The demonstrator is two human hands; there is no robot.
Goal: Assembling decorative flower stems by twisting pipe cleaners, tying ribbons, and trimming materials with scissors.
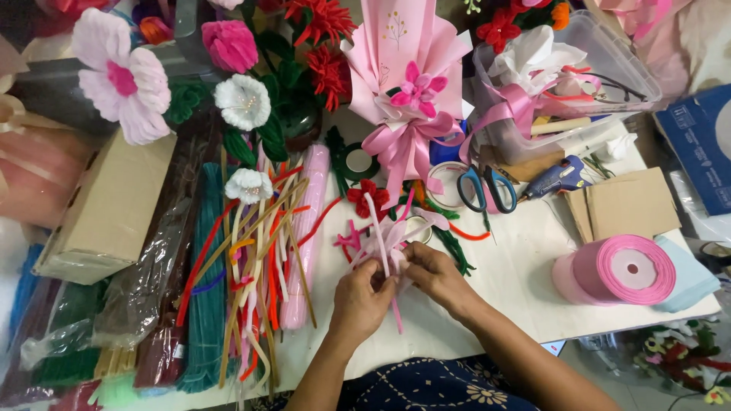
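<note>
My left hand (359, 298) and my right hand (431, 272) meet near the front of the white surface (518, 281), both pinched narrow around a small bundle of pink and white pipe cleaners (387, 242). The stems fan up and away from my fingers, and one pink end hangs down between my hands toward me. My fingertips hide the spot where the stems cross, so I think they are twisted together there, but I cannot tell for sure.

Just beyond the bundle lie a red pipe-cleaner flower (368, 197) and some dark green stems (455, 251), close enough to touch the loops I hold. To my left a loose heap of pipe cleaners (259, 251) in red, orange, white and tan sprawls over the surface, with a thick pink roll (304, 236) along its right side and bagged bundles of teal stems (205, 289) further left. A cardboard box (106, 209) sits beyond those.

Straight ahead stands a pink paper bouquet (407, 68) tied with a pink ribbon bow (403, 144), between my hands and the back of the surface. Blue-handled scissors (483, 186) lie just right of the bow, a blue glue gun (556, 179) beside them, and a clear plastic tub (601, 61) of ribbon and scraps behind. A spool of pink ribbon (620, 268) rests well to the right of my right hand, near flat pieces of cardboard (624, 202). Finished fuzzy flowers (126, 76) in pink, white and red crowd the far left.
</note>
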